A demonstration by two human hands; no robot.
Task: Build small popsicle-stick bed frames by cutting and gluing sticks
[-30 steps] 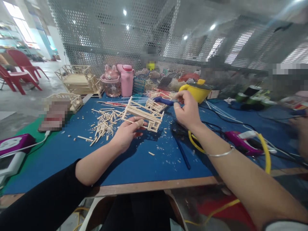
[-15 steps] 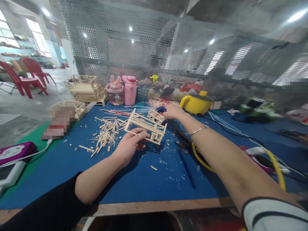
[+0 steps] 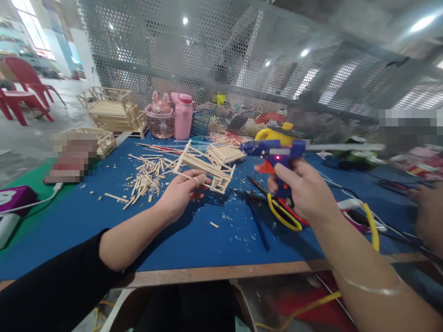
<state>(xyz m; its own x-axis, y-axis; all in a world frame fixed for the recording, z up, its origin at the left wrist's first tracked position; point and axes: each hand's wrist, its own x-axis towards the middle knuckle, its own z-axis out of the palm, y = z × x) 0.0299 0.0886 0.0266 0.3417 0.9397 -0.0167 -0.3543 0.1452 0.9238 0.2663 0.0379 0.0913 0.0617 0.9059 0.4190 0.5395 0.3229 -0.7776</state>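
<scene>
glue gun is now up off the desk in the right hand, grip closed round its handle; half a second ago that hand was reaching. left hand pinches the stick frame, so gluing looks close.

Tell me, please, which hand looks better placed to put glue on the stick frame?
Probably the right hand: it grips the blue glue gun, nozzle pointing left toward the stick frame. The left hand is busy holding that frame above the blue table.
</scene>
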